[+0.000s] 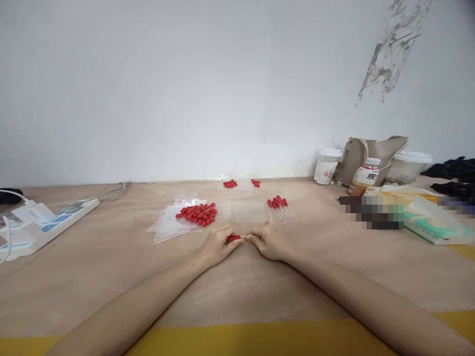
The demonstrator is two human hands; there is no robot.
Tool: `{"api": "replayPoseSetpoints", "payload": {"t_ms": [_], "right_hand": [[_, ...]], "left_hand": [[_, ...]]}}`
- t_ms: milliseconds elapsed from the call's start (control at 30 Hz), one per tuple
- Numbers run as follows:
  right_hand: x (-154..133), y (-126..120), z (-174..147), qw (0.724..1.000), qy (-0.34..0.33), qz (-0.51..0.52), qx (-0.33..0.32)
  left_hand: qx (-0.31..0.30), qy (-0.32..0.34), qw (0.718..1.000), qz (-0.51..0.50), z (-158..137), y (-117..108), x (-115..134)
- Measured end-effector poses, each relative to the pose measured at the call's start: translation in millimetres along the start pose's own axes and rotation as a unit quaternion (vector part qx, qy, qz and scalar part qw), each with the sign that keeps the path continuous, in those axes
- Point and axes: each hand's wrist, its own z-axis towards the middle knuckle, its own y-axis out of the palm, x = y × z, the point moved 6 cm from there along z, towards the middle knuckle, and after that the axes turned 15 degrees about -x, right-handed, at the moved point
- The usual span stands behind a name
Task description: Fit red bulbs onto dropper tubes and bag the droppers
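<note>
My left hand [219, 244] pinches a red rubber dropper bulb [233, 238]. Fingers of my right hand [270, 241] are closed on a thin clear dropper tube, most of it hidden; its end meets the bulb's open end between the hands. How deep the tube sits inside cannot be seen. Beyond my left hand lies a pile of red bulbs [200, 214], partly on clear plastic bags [166, 226]. A row of clear tubes [241, 211] stretches across the middle. Several droppers with bulbs on their tubes [281, 208] lie past my right hand.
Against the wall lies a clear bag with more red bulbs [230, 183] and tubes. At left is a power strip [55, 227] with plugs and cables. On the right stand a lidded cup [328, 167], a bottle [365, 177], a grey bag [386, 148] and a green box [434, 228].
</note>
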Motion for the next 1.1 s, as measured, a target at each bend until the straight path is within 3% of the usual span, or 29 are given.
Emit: {"api": "replayPoseSetpoints", "payload": {"t_ms": [167,300,633,833,967,1033,1100], "right_hand": [[1.0,-9.5,-6.5,0.991,-0.049,-0.118,0.036],[5.3,-8.2,-10.5,0.975,-0.078,-0.205,0.040],[1.5,-7.1,-11.5,0.966,-0.107,-0.232,0.024],[-2.1,-5.9,-15.3,0.968,-0.099,-0.231,0.032],[-6.1,-6.4,-16.6,0.968,-0.094,-0.229,0.029],[-2.3,-11.2,-16.8,0.972,-0.066,-0.222,0.035],[11.2,-21.9,-16.9,0.978,0.007,-0.201,0.057]], "left_hand": [[0.023,-0.012,1.000,0.011,-1.6,-2.8,-3.7],[0.005,0.002,1.000,0.025,-3.5,-0.1,-5.1],[-0.019,0.047,0.997,0.063,-6.4,2.2,-1.7],[0.000,0.055,0.996,0.071,-8.5,1.0,-0.3],[0.023,0.004,0.998,0.054,-7.8,-5.5,-0.2],[0.030,-0.028,0.999,0.034,-7.9,-8.7,-2.3],[0.038,-0.058,0.997,0.017,-8.9,-11.3,-6.5]]}}
